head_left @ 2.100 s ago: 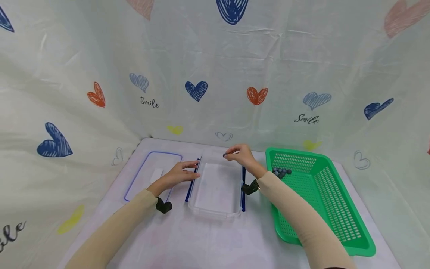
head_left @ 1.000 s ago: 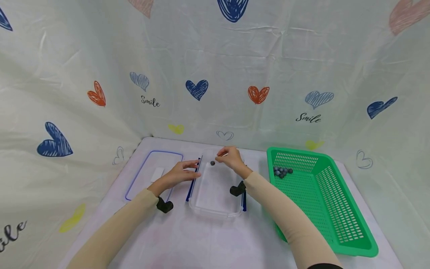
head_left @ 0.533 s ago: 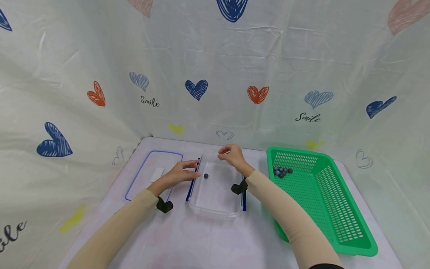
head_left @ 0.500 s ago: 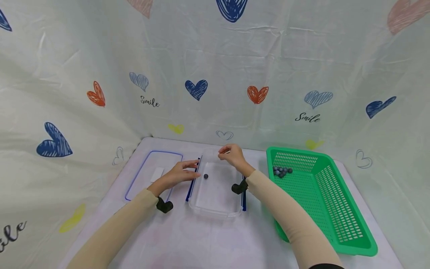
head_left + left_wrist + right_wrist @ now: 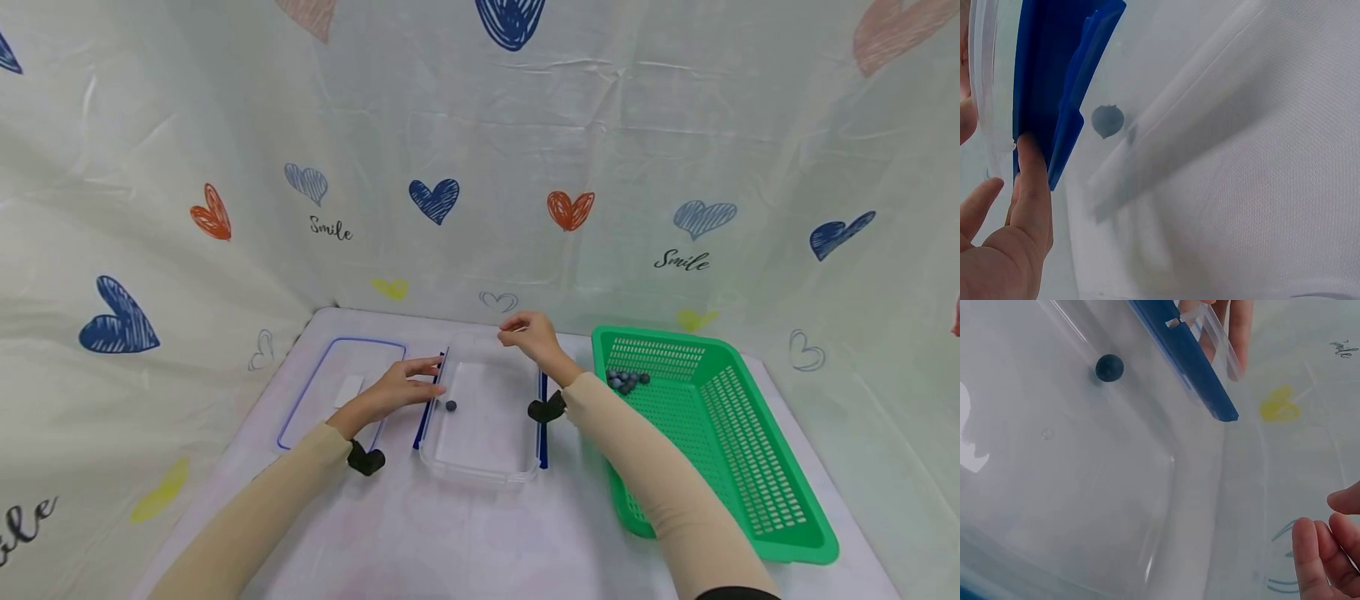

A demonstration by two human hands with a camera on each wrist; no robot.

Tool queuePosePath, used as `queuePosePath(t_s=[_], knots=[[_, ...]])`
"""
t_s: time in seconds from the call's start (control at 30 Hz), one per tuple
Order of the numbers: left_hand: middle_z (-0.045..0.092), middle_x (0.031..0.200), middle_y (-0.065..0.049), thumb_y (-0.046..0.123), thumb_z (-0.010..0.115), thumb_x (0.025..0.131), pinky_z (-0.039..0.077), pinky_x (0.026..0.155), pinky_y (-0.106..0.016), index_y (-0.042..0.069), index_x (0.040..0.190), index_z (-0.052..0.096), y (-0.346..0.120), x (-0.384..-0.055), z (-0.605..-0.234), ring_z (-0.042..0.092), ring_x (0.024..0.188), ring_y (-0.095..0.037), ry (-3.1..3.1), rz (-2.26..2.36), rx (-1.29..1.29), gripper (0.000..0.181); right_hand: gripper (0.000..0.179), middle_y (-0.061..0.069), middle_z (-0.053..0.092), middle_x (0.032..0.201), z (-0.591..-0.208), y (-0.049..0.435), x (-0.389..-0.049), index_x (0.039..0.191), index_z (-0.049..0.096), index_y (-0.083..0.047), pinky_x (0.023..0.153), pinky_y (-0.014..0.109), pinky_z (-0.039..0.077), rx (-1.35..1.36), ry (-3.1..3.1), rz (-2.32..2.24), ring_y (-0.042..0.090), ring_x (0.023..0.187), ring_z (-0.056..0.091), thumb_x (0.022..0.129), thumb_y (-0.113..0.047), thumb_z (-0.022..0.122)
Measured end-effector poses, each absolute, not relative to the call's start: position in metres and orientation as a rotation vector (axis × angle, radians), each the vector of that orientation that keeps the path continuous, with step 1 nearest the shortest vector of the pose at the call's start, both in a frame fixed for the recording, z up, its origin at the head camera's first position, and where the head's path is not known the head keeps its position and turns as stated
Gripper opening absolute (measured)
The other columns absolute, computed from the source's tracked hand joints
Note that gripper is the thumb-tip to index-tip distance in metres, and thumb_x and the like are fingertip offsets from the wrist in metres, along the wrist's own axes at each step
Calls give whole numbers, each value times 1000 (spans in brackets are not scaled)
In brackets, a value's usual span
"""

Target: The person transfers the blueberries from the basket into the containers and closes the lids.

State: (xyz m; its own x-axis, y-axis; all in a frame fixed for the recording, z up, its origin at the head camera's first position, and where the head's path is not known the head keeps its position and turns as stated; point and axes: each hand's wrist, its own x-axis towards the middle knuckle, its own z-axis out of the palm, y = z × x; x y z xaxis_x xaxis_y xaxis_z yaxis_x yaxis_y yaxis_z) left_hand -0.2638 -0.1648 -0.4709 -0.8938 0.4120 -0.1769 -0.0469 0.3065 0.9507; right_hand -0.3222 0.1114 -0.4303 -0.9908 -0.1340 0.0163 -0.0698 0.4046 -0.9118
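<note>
A clear plastic food container [image 5: 483, 477] with blue side latches [image 5: 1044, 62] stands mid-table. My left hand [image 5: 397, 390] grips its left side, thumb at the rim and fingers outside along the latch. Inside, one blueberry [image 5: 451, 406] lies near the left wall, just below the left thumb; it shows through the clear wall in the left wrist view and as a dark ball [image 5: 1110, 367] in the right wrist view. Above the container's far right corner hovers my right hand [image 5: 536, 337], fingers loosely bent, a gap between thumb and fingertips [image 5: 1305, 528], holding nothing.
To the right stands a green perforated basket [image 5: 720, 542] with several blueberries [image 5: 626, 381] in its far left corner. A clear lid with a blue seal [image 5: 322, 371] lies flat on the left. A heart-printed sheet [image 5: 495, 258] hangs behind the table.
My right hand let go of the blueberry it was pinching and drew back up and right. The blueberry rolled over the container floor toward the left wall. My left hand stayed put.
</note>
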Motion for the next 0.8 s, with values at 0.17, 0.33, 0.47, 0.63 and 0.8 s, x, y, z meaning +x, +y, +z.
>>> queuePosePath(t_s=[0.17, 0.33, 0.47, 0.63, 0.8], knots=[[42, 146, -25, 19, 74, 92, 53, 96, -39, 5, 153, 38, -165, -264, -473, 58, 121, -34, 2174, 1631, 322, 72, 15, 14, 69, 97, -426, 124, -323, 100, 71, 1, 92, 46, 54, -174, 2573, -1700, 32, 90, 70, 90, -10, 73], [43, 146, -24, 19, 74, 92, 53, 97, -40, 7, 153, 39, -165, -265, -473, 57, 122, -34, 2188, 1625, 310, 71, 15, 15, 68, 98, -420, 135, -325, 102, 70, 3, 98, 47, 51, -141, 2557, -1735, 32, 91, 70, 91, -8, 71], [42, 147, -23, 20, 75, 92, 52, 98, -40, 8, 153, 39, -164, -266, -472, 54, 125, -36, 2192, 1617, 291, 72, 15, 16, 68, 99, -418, 145, -326, 102, 70, 5, 97, 46, 52, -145, 2572, -1742, 33, 91, 70, 92, -7, 70], [40, 148, -26, 19, 73, 93, 51, 99, -40, 6, 154, 36, -163, -266, -472, 51, 128, -39, 2179, 1618, 297, 73, 19, 18, 68, 99, -416, 157, -326, 105, 69, 7, 97, 46, 52, -161, 2579, -1758, 41, 97, 67, 93, -8, 70], [39, 148, -27, 20, 73, 93, 51, 100, -41, 6, 154, 36, -164, -264, -471, 52, 128, -39, 2174, 1616, 297, 73, 24, 18, 67, 104, -412, 169, -324, 111, 67, 7, 102, 48, 48, -134, 2556, -1774, 44, 103, 65, 94, -10, 69]])
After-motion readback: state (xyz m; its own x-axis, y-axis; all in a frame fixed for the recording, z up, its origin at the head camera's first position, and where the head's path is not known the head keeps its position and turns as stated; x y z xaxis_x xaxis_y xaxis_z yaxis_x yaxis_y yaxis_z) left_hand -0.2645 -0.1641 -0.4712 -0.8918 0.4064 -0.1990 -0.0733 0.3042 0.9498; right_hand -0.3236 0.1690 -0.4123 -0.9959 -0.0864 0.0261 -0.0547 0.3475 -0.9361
